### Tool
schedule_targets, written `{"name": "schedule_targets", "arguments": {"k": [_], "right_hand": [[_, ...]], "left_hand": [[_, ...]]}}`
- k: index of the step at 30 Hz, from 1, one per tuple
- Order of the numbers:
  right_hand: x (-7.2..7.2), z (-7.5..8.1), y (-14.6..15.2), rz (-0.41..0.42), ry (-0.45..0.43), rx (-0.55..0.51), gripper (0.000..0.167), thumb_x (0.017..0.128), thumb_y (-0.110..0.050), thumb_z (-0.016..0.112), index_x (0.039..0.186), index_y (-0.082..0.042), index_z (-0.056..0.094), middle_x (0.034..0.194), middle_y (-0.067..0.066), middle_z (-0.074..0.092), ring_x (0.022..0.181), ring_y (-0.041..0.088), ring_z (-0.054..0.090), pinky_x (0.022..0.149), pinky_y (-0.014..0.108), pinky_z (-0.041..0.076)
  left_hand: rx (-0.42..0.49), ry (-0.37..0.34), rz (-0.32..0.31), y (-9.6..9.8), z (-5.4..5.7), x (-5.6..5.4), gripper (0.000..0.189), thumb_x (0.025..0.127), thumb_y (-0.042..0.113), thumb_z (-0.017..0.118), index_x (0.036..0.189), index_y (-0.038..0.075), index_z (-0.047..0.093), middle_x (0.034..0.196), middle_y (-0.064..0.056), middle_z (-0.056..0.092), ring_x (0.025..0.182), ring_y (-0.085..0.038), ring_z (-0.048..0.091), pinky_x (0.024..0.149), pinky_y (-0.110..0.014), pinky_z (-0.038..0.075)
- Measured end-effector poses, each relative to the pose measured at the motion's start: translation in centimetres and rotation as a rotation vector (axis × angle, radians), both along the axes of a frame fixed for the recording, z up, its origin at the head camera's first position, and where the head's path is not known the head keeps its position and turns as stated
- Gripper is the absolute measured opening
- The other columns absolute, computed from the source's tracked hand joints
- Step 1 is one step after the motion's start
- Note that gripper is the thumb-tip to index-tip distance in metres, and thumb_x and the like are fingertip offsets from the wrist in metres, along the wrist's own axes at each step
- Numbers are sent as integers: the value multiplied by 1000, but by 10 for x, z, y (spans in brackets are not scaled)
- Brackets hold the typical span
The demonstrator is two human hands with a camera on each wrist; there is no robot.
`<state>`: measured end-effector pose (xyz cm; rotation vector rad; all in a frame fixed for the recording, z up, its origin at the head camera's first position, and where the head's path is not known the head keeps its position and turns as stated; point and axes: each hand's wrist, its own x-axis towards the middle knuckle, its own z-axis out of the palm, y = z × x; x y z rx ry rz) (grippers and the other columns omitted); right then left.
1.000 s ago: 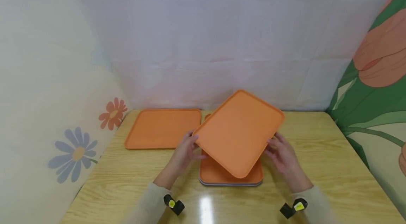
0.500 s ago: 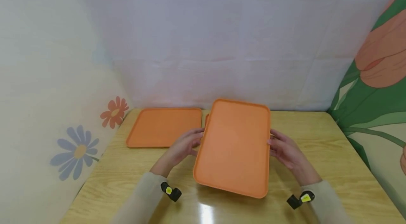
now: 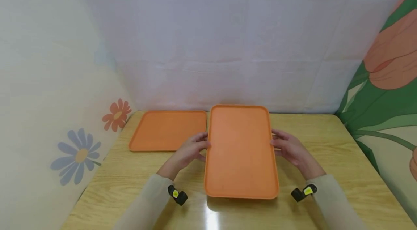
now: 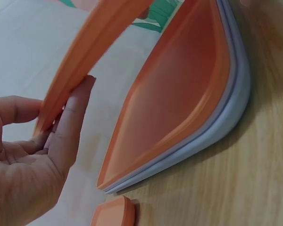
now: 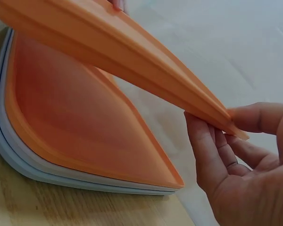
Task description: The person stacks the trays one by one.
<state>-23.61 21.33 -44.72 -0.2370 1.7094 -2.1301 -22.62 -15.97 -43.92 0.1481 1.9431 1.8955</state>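
Note:
Both hands hold an orange rectangular tray (image 3: 241,150) in the air, its long sides running away from the person. My left hand (image 3: 190,150) pinches the left edge, thumb on top and fingers beneath. On the opposite edge my right hand (image 3: 291,148) pinches in the same way. Below the raised tray, the left wrist view shows a stack with an orange tray (image 4: 174,84) on top and grey-blue trays (image 4: 238,89) under it. The right wrist view shows that orange tray (image 5: 80,113) too, with a gap beneath the held one. In the head view the held tray hides the stack.
Another orange tray (image 3: 169,130) lies flat at the back left of the wooden table (image 3: 332,157). A white cloth backdrop (image 3: 208,42) rises behind the table. Flower-patterned walls (image 3: 81,156) stand at both sides.
The held tray has turned from a diagonal position to nearly straight, and now covers the stack in the head view. Both hands have kept their grip on its edges.

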Motion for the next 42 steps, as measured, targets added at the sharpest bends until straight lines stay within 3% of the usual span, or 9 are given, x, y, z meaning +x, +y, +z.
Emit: {"name": "schedule_targets", "arguments": {"k": [6,21,29,36,42], "right_hand": [[-12,4,-4,-24,-32,72,67,100,1,49,157,10,14,103,-3,65,91,10,67,80,32,59],[-35,-1,-14,-49,-20,119,64,101,1,48,157,9,18,105,-4,66,92,9,67,82,31,58],[-44,-8,-16,-56,-42,170,64,101,0,50,158,5,21,103,-5,65,91,8,65,81,30,57],[-49,-14,-19,-43,-17,193,63,100,0,51,157,7,23,102,-5,66,90,8,65,80,30,57],[-50,-18,-22,-68,-28,240,64,98,1,52,156,7,27,101,-3,64,88,8,65,77,28,57]], "left_hand": [[-39,-40,34,0,2,-11,68,99,11,54,157,-6,22,152,-24,37,134,-34,41,74,-39,61],[-90,-82,52,-4,2,-39,70,98,12,55,159,0,22,155,-25,33,134,-36,40,69,-37,57],[-92,-88,58,-3,-2,-45,69,99,11,55,158,0,23,153,-23,34,131,-35,42,66,-34,56],[-101,-56,49,-4,-6,-44,65,99,10,53,156,-4,25,149,-25,40,125,-34,48,67,-35,57],[-116,-61,52,-5,-10,-43,68,98,7,52,157,-5,21,153,-27,36,130,-36,46,65,-34,57]]}}
